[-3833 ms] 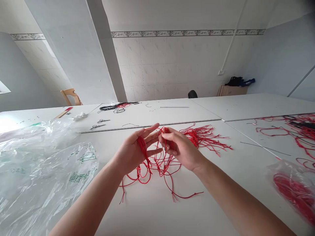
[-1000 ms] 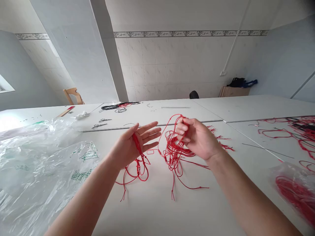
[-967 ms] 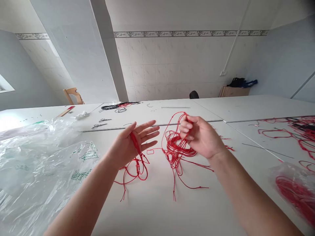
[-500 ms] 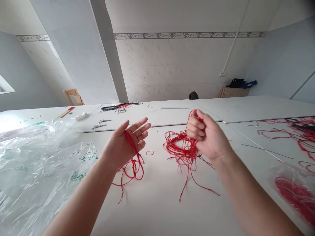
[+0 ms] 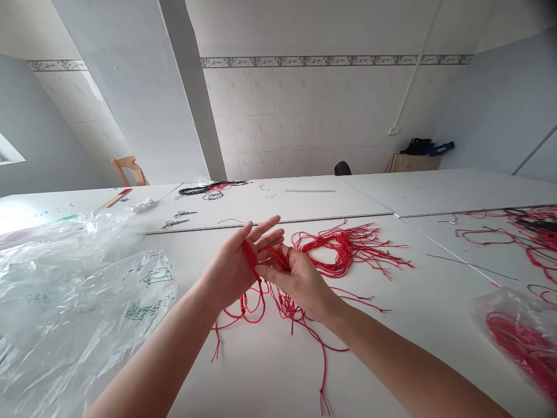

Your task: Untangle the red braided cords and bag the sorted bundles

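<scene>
Left hand (image 5: 232,267) open, red braided cords (image 5: 251,259) draped across the palm; right hand (image 5: 300,284) pinching them; the rest, a soft, light tangle (image 5: 337,252), sits at one o'clock on the desk (image 5: 391,354); limp stuff, likely best taken strand by strand

Red braided cord (image 5: 251,255) lying across palm of left hand (image 5: 232,261), strands pinched just beside it by curled fingers of right hand (image 5: 296,284). Under grip, knotted loops (image 5: 248,310) hang low, and long tail (image 5: 322,383) with frayed end runs toward wearer. Past grip, second loose bundle (image 5: 343,249) of red cord, many cut ends spread outward, lies near right hand, not held.
</scene>
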Motion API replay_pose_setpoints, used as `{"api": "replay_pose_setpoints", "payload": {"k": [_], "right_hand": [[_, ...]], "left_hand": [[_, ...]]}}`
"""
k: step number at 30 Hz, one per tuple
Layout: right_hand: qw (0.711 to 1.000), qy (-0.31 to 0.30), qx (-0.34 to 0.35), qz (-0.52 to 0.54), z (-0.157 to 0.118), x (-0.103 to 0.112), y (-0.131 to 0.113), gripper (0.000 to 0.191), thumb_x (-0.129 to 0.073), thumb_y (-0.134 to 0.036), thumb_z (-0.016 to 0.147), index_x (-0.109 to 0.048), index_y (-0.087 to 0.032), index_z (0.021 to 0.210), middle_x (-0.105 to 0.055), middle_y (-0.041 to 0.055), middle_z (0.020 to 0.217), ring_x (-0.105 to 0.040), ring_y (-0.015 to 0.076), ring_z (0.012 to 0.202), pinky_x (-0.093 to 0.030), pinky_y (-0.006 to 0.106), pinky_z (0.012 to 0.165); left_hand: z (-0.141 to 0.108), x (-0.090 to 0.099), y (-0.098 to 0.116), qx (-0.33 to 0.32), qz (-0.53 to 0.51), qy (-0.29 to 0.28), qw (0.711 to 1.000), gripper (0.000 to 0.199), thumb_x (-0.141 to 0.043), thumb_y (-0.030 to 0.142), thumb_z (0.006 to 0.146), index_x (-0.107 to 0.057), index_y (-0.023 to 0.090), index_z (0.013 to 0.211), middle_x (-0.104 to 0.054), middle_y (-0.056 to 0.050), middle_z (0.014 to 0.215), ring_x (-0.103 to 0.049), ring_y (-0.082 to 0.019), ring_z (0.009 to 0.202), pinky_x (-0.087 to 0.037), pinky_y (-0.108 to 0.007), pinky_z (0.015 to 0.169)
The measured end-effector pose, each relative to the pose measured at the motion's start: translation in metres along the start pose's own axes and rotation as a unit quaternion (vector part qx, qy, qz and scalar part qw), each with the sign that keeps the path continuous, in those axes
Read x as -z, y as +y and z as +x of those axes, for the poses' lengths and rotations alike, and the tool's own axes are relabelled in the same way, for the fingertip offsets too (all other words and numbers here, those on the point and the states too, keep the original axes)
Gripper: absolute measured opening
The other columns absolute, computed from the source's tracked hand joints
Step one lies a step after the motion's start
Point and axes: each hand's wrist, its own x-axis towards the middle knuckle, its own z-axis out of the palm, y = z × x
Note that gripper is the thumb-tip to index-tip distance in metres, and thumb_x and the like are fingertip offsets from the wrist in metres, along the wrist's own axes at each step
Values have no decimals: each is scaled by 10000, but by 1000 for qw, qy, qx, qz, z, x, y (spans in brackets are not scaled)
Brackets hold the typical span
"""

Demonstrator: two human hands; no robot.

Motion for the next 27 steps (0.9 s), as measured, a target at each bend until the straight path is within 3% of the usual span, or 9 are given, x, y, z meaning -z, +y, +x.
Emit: {"api": "replay_pose_setpoints", "payload": {"k": [2, 5, 9, 14, 19, 22, 27], "right_hand": [[1000, 4, 7, -22, 0, -1, 1, 216, -752, -390, 887, -654, -229, 991, -609, -8, 864, -535, 142, 801, -419, 288, 740], [999, 7, 16, -46, 0, 0, 1, 203, -730, -409, 903, -639, -232, 943, -543, -23, 813, -468, 131, 735, -395, 284, 695], [998, 10, -5, -60, -1, 6, -7, 213, -688, -424, 930, -606, -229, 906, -448, -40, 741, -350, 116, 634, -293, 281, 586], [999, 8, -35, 39, 3, 22, -19, 348, -680, -381, 907, -446, -214, 712, -331, -58, 636, -216, 102, 553, -161, 301, 533], [998, 0, -39, 41, 6, 38, -30, 286, -593, -367, 931, -566, -184, 713, -373, -34, 644, -202, 95, 546, -118, 310, 522], [998, -28, -56, 22, 3, 42, -33, 339, -641, -404, 938, -521, -191, 704, -358, -38, 666, -202, 98, 565, -123, 304, 519], [997, -51, -63, 4, -1, 46, -35, 364, -671, -557, 930, -655, -203, 848, -252, -62, 638, -184, 107, 573, -144, 290, 518]], "left_hand": [[1, -2, -3, 11, 9, 13, 1000, 475, -552, 516, 984, -690, 254, 1354, -703, -108, 1311, -600, -292, 1215, -513, -373, 920], [2, -2, -7, 16, 18, 5, 1000, 475, -558, 531, 975, -697, 267, 1344, -691, -97, 1340, -572, -299, 1262, -505, -378, 944], [3, 1, -7, 8, 26, -45, 999, 474, -530, 508, 999, -691, 239, 1355, -701, -102, 1323, -574, -294, 1271, -481, -377, 993], [3, 3, -4, -15, 48, -130, 990, 443, -481, 427, 1035, -686, 209, 1362, -697, -119, 1321, -558, -313, 1299, -443, -454, 1083], [4, 7, -2, -27, 69, -152, 986, 426, -435, 371, 1054, -677, 222, 1371, -592, -83, 1485, -384, -320, 1471, -370, -497, 1175], [5, 10, -3, -33, 81, -166, 982, 436, -424, 381, 1058, -680, 216, 1370, -595, -90, 1485, -385, -341, 1475, -354, -525, 1184], [5, 13, -3, -18, 110, -187, 976, 438, -414, 393, 1065, -671, 247, 1388, -566, -70, 1519, -368, -342, 1490, -356, -527, 1187]]}}
